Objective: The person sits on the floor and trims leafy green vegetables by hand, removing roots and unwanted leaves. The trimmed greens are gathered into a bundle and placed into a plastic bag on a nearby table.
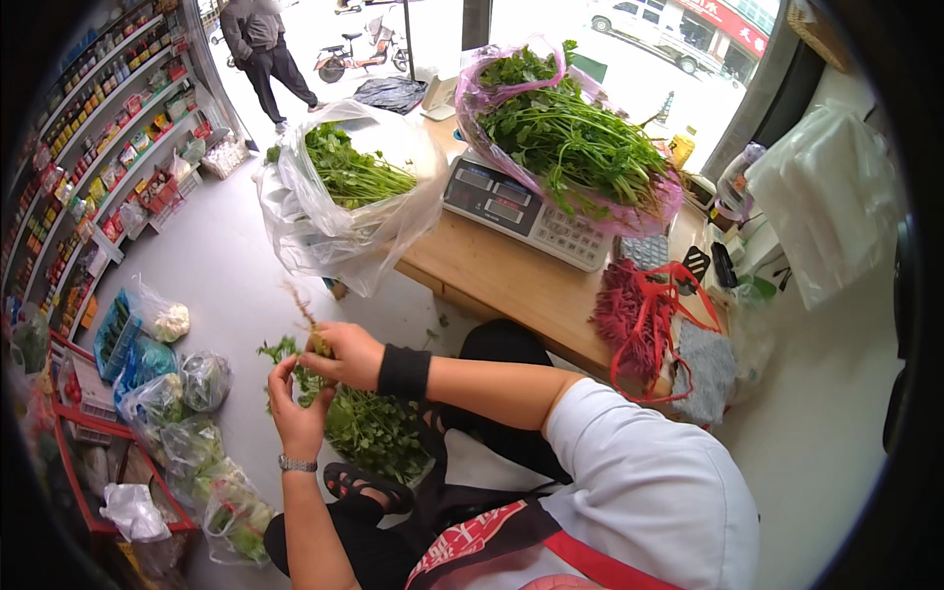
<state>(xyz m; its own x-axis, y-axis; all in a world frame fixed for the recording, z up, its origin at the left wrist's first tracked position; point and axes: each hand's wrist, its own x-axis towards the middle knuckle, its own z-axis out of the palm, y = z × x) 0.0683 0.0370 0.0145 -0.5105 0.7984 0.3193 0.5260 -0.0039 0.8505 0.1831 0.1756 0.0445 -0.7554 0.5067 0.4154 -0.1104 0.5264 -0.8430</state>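
Observation:
My right hand (pixel 346 356), with a black band at the wrist, grips a rooted stalk of a leafy green herb (pixel 317 343). The brown roots point up and away from me. Close against it, my left hand (pixel 299 413) has its fingertips at the stalk and leaves; whether they pinch anything is hidden. A metal watch sits on that wrist. Below both hands, a heap of leafy greens (pixel 380 435) lies near my sandalled feet. In front of me is a translucent plastic bag (pixel 346 236) with more stemmed greens (pixel 354 169) inside.
A digital scale (pixel 523 214) on the wooden table (pixel 501 287) bears a pink bag (pixel 487 147) of rooted greens (pixel 568 140). Red gloves (pixel 630 317) lie at the table's right. Bagged vegetables (pixel 199 442) line the floor at left, near stocked shelves (pixel 110 140). A person (pixel 262 55) stands by the entrance.

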